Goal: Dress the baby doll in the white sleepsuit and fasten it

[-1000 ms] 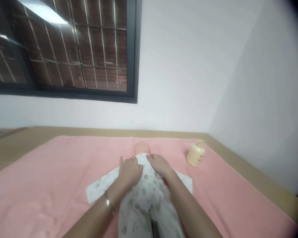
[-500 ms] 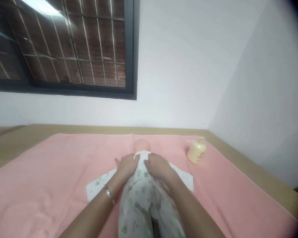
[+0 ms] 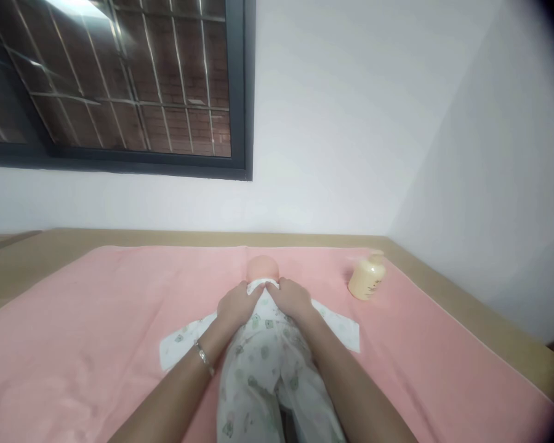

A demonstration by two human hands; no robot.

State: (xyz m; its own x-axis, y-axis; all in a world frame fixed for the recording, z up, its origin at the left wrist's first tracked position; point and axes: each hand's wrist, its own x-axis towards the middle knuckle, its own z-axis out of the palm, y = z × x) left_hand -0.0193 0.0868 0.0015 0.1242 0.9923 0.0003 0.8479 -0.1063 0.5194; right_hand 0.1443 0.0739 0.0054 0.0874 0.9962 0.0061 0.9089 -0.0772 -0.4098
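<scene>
A baby doll in a white printed romper lies on a pink towel, head away from me. My left hand rests on the doll's upper chest at the left shoulder, fingers curled against the fabric near the collar. My right hand lies on the right shoulder, fingers pressed to the cloth by the neck. Both hands nearly meet just below the doll's head. A bracelet circles my left wrist. The romper's sleeves spread out flat to each side.
A pale yellow pump bottle stands on the towel to the right of the doll. The towel covers a wooden-edged surface set in a corner of white walls. A dark barred window is up on the left.
Both hands have slid up the doll's chest toward the neck and closer together. The view has tilted slightly upward.
</scene>
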